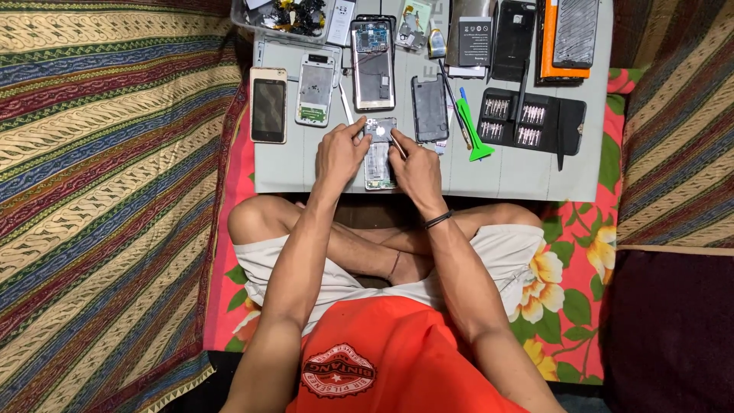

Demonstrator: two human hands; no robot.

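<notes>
I'm looking straight down on the low grey worktop (527,180), and both hands are together over the opened phone (379,157) lying flat near the front edge, right in the middle. My left hand (341,155) pins the phone's upper left corner with thumb and fingertips; my right hand (414,164) is pinched shut on a thin metal tool (397,145), its tip angled in toward the top of the phone. The risk I see now: that tip sits close to the exposed board, so a slip could scratch a part or tear a thin cable, and that would come from pressing too hard while only a corner is held down. The phone could also skid toward the edge and onto my lap, since nothing but my fingers keeps it. Small screws could roll off unseen; I can't tell whether any lie loose here. The phone itself looks stripped, back cover off, a silvery frame with a dark section at the top and a pale, shiny lower half; finer detail is too small to read. Just beside it stand a dark phone shell (430,108), a green pry tool (475,134) and a black bit case (531,121), near enough that my right elbow or wrist could knock them.
</notes>
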